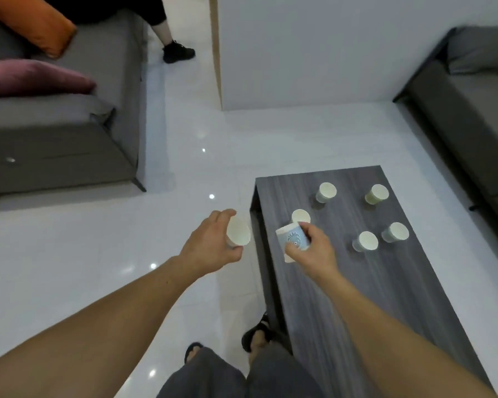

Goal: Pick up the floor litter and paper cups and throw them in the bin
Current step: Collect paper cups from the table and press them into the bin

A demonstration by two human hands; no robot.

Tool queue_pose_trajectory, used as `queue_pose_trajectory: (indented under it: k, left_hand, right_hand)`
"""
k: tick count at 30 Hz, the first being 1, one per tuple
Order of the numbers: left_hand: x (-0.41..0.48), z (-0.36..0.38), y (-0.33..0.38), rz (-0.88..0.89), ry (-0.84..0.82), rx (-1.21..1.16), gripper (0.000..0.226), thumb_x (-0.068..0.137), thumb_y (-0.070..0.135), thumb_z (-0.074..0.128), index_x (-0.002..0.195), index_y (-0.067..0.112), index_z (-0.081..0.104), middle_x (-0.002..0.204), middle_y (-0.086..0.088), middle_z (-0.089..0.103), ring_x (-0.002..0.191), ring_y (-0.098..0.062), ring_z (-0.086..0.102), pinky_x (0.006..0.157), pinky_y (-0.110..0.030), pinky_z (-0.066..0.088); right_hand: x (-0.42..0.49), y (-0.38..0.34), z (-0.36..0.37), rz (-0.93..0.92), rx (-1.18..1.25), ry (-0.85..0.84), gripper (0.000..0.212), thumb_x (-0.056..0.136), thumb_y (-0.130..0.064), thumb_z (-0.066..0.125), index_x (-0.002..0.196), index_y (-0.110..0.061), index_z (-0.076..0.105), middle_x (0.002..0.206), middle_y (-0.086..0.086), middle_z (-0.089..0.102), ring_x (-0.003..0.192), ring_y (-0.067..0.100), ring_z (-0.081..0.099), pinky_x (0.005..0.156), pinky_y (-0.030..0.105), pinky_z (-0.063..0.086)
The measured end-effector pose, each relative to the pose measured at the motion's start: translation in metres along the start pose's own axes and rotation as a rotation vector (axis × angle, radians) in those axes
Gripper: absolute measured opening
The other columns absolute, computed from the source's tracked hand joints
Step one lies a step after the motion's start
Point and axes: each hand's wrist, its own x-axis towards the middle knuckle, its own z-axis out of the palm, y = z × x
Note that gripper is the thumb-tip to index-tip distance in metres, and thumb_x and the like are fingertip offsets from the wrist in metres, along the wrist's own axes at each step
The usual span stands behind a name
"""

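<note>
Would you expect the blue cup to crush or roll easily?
Probably light: the right hand holds the blue cup tilted. It looks like paper, so a hard squeeze likely dents it. Laid sideways, it would probably roll.

Dim, even indoor light; small ceiling-lamp glints dot the glossy white floor (98,254). Soft blur throughout, with wide-angle bending at the edges.

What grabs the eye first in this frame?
Both hands, mid-frame, each grip a paper cup: the left hand holds a white cup over the floor, the right hand a blue-printed cup over the left edge of the dark table. Five more cups stand on the table beyond.
</note>
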Motion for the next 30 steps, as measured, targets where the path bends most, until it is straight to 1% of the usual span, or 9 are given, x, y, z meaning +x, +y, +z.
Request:
queue_pose_trajectory:
  k: [3,6,9,12,14,18,21,24,30]
  left_hand:
    - [-0.048,-0.031,-0.034,-0.108,0.13,-0.025,0.082,0.07,0.045,0.073,0.139,0.03,0.031,0.134,0.007,0.043,0.114,-0.016,0.049,0.082,-0.025,0.037]
    - [-0.099,-0.054,-0.063,-0.243,0.265,-0.041,0.081,0.07,0.045,0.072,0.138,0.029,0.032,0.135,0.007,0.043,0.113,-0.017,0.051,0.082,-0.024,0.039]
    - [-0.153,-0.07,-0.084,-0.398,0.405,-0.068,0.08,0.072,0.045,0.072,0.139,0.029,0.031,0.137,0.007,0.042,0.114,-0.018,0.051,0.081,-0.024,0.039]
    - [-0.215,-0.07,-0.091,-0.568,0.562,-0.099,0.082,0.071,0.046,0.072,0.139,0.028,0.031,0.139,0.006,0.042,0.116,-0.019,0.051,0.084,-0.026,0.041]
    - [-0.258,-0.061,-0.089,-0.676,0.633,-0.108,0.082,0.07,0.046,0.072,0.139,0.027,0.031,0.138,0.005,0.043,0.117,-0.019,0.05,0.087,-0.029,0.043]
    - [-0.348,-0.024,-0.078,-0.901,0.748,-0.162,0.083,0.07,0.048,0.071,0.139,0.027,0.031,0.137,0.005,0.045,0.116,-0.019,0.051,0.086,-0.028,0.043]
    - [-0.417,0.007,-0.065,-1.075,0.832,-0.21,0.082,0.072,0.047,0.071,0.14,0.026,0.03,0.138,0.004,0.044,0.115,-0.02,0.052,0.087,-0.029,0.043]
    - [-0.484,0.038,-0.05,-1.224,0.916,-0.23,0.082,0.073,0.046,0.072,0.141,0.025,0.03,0.14,0.004,0.044,0.117,-0.021,0.052,0.09,-0.03,0.043]
    - [-0.606,0.096,-0.024,-1.447,1.092,-0.322,0.084,0.071,0.049,0.071,0.141,0.029,0.029,0.14,0.007,0.043,0.113,-0.02,0.055,0.082,-0.026,0.041]
  right_hand:
    - [-0.016,-0.042,0.039,-0.119,-0.001,-0.144,0.049,0.073,-0.028,0.077,0.118,-0.029,0.057,0.111,-0.003,0.055,0.093,0.011,0.061,0.07,0.02,0.05]
    - [-0.032,-0.08,0.078,-0.205,-0.033,-0.271,0.062,0.072,-0.033,0.081,0.123,-0.033,0.047,0.111,-0.011,0.052,0.092,0.006,0.06,0.064,0.013,0.049]
    - [-0.049,-0.112,0.112,-0.328,-0.105,-0.381,0.057,0.068,-0.04,0.082,0.111,-0.032,0.045,0.107,-0.012,0.051,0.084,0.005,0.061,0.053,0.011,0.046]
    - [-0.067,-0.13,0.14,-0.493,-0.165,-0.526,0.051,0.07,-0.038,0.083,0.109,-0.035,0.049,0.113,-0.01,0.047,0.089,0.005,0.059,0.065,0.021,0.054]
    - [-0.084,-0.134,0.159,-0.581,-0.201,-0.62,0.054,0.073,-0.039,0.081,0.118,-0.035,0.052,0.116,-0.011,0.046,0.092,0.001,0.056,0.07,0.019,0.051]
    - [-0.131,-0.131,0.198,-0.642,-0.221,-0.829,0.07,0.077,-0.047,0.075,0.137,-0.028,0.044,0.117,-0.012,0.053,0.091,0.002,0.059,0.069,0.018,0.049]
    - [-0.182,-0.124,0.223,-0.707,-0.259,-0.982,0.064,0.078,-0.047,0.074,0.132,-0.027,0.045,0.117,-0.011,0.056,0.09,0.003,0.06,0.066,0.018,0.05]
    - [-0.239,-0.116,0.243,-0.773,-0.312,-1.106,0.063,0.068,-0.052,0.08,0.116,-0.032,0.044,0.107,-0.014,0.055,0.09,0.005,0.06,0.064,0.018,0.048]
    - [-0.356,-0.103,0.275,-0.992,-0.423,-1.332,0.066,0.066,-0.052,0.082,0.122,-0.042,0.049,0.118,-0.02,0.047,0.107,0.001,0.047,0.083,0.015,0.037]
